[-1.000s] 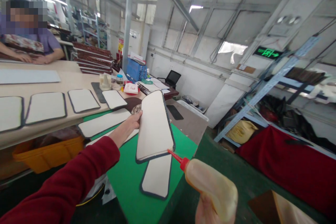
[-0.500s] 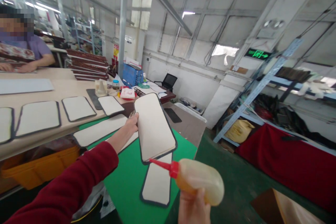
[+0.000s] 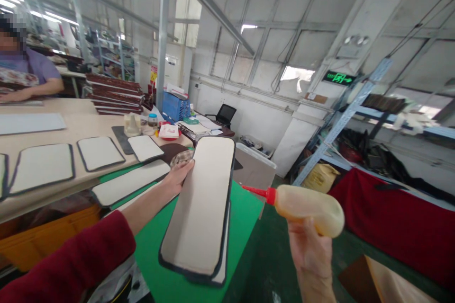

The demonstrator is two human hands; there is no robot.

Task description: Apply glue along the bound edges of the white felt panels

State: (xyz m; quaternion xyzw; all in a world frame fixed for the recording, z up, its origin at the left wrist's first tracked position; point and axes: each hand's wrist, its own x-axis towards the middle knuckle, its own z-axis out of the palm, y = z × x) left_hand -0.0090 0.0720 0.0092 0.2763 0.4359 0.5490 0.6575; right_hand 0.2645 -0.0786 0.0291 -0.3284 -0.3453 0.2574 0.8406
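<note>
My left hand [image 3: 180,176] grips the left edge of a long white panel [image 3: 202,208] with rounded corners and a dark rim. The panel is tilted above the green work surface [image 3: 245,213] and covers most of another white panel [image 3: 224,265] beneath it. My right hand [image 3: 309,241] is wrapped round a squeeze bottle [image 3: 309,208] of yellowish liquid, held on its side. The bottle's red nozzle [image 3: 256,191] points left, a little apart from the held panel's right edge.
Several dark-rimmed white panels [image 3: 44,164] lie along the beige table [image 3: 80,118]. Behind them are a blue basket [image 3: 174,106] and a stack of dark red pieces [image 3: 113,94]. A person [image 3: 31,71] sits at far left. A blue shelf [image 3: 355,109] stands at right.
The held panel has swung round and come nearer, now showing its full length and covering more of the lower panel. My right hand and the bottle have moved up and right, away from the panel.
</note>
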